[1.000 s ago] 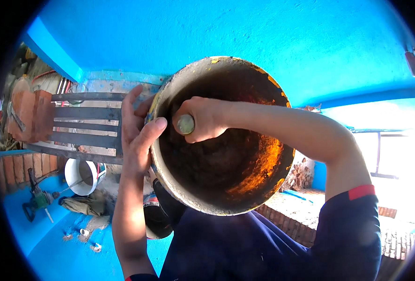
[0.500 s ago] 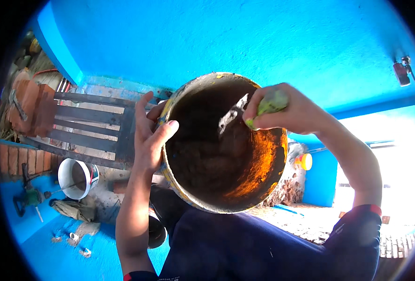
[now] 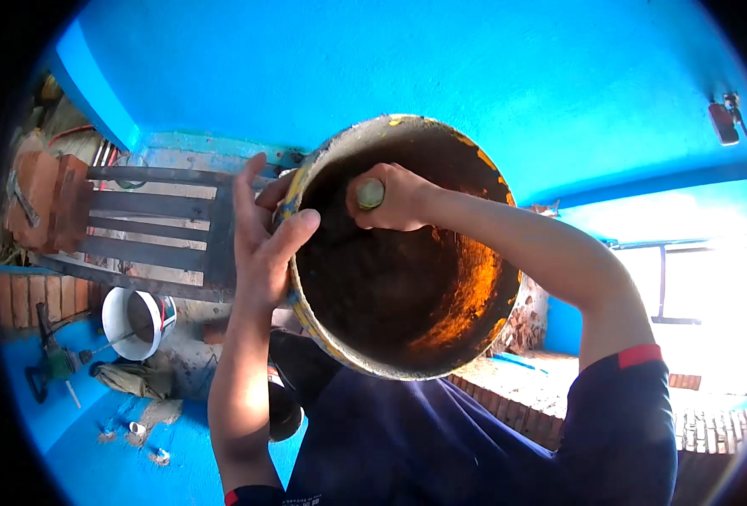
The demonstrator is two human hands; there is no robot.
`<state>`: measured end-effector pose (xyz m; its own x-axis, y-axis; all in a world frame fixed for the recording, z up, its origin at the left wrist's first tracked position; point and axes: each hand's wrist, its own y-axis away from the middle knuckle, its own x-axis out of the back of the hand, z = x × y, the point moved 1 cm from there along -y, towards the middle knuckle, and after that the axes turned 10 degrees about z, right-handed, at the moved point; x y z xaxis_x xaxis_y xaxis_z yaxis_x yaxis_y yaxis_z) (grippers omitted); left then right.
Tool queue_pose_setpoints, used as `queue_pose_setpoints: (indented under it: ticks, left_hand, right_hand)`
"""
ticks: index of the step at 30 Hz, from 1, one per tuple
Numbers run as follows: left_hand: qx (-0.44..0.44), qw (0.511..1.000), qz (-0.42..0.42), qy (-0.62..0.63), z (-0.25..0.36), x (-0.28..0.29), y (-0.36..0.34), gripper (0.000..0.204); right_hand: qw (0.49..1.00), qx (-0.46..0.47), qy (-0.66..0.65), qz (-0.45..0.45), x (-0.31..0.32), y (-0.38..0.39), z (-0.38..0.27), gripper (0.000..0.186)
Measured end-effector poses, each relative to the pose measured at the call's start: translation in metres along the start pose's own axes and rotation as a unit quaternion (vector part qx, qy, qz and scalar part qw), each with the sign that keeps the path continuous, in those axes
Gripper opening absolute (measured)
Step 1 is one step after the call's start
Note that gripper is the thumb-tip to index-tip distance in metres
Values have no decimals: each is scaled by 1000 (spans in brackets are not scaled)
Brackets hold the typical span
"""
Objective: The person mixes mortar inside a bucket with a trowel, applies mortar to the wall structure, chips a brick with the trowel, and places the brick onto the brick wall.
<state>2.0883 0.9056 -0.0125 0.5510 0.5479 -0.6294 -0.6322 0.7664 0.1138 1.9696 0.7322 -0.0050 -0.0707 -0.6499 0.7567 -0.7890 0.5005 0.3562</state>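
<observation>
A large bucket (image 3: 468, 291), crusted with dried mortar and lit orange on its right inner side, is tilted so its mouth faces me. My left hand (image 3: 259, 244) holds its left edge, thumb at the rim and fingers along the outside. Inside the mouth, my right hand (image 3: 400, 201) is closed round the green handle (image 3: 371, 193) of a trowel. The handle's end points at me; hand and shadow hide the blade. Dark material inside the bucket is too shaded to make out clearly.
Left of the bucket is a dark slatted wooden frame (image 3: 150, 205) with bricks (image 3: 57, 202) at its far end. A white bucket (image 3: 118, 325) stands lower left beside a green power mixer (image 3: 59, 363) and a crumpled cloth (image 3: 141, 375). A blue wall (image 3: 373, 59) rises ahead.
My right hand has moved left and deeper into the bucket with the trowel. Its mortar-smeared blade, visible before, is now hidden. My left hand keeps its hold on the rim.
</observation>
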Motion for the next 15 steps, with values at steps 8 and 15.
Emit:
queue_pose_setpoints:
  ticks: [8,15]
  left_hand:
    - [-5,1000,1,-14,-8,5,-3,95]
    - [-5,999,-3,-46,-8,1,-1,88]
  right_hand:
    - [987,-77,125,-66,42,29,-19,13]
    - [992,-101,-74,27,106,95,-41,16]
